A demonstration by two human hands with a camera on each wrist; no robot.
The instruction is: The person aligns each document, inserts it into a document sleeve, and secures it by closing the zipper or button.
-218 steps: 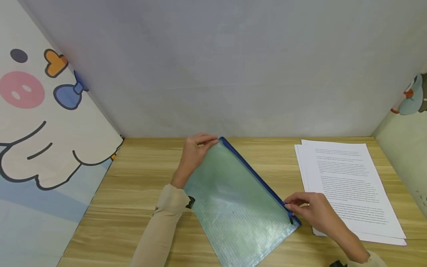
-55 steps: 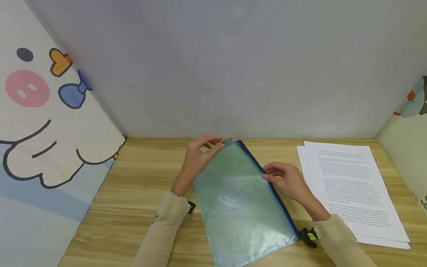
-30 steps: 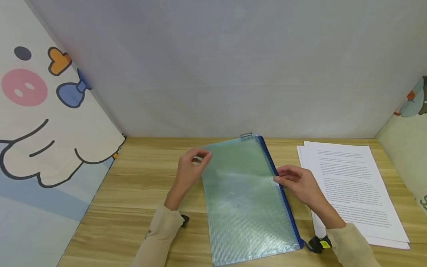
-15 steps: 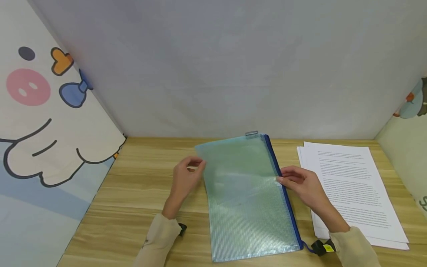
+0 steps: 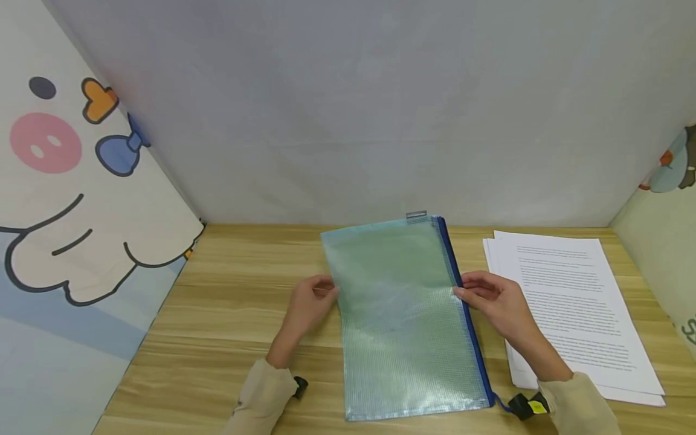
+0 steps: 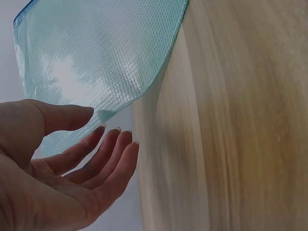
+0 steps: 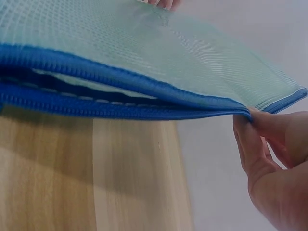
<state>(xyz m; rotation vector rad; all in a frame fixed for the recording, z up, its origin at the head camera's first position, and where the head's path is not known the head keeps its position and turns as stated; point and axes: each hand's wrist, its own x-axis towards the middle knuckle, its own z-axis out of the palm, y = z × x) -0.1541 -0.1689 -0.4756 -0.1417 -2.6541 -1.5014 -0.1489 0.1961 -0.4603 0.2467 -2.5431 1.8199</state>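
A translucent green mesh zipper pouch [image 5: 397,326] with a blue zipper along its right side is tilted up from the table in the head view. My left hand [image 5: 309,308] pinches its left edge between thumb and fingers; the left wrist view shows that hand [image 6: 82,163] from close by, at the pouch's edge. On the other side my right hand [image 5: 497,302] pinches the zipper edge around its middle. In the right wrist view the blue zipper [image 7: 120,86] is unzipped, its two toothed strips parting away from the right hand's [image 7: 279,154] pinch.
A stack of printed sheets [image 5: 571,314] lies at the right of the wooden table [image 5: 217,338], close to my right forearm. A grey-white backdrop [image 5: 380,109] rises behind the table, with a cartoon-printed cloth [image 5: 98,229] at the left.
The pouch has swung nearly upright from its slant, its zipper side now to the right. My left hand has let go of the top corner and moved down the left edge; my right hand moved up the zipper.
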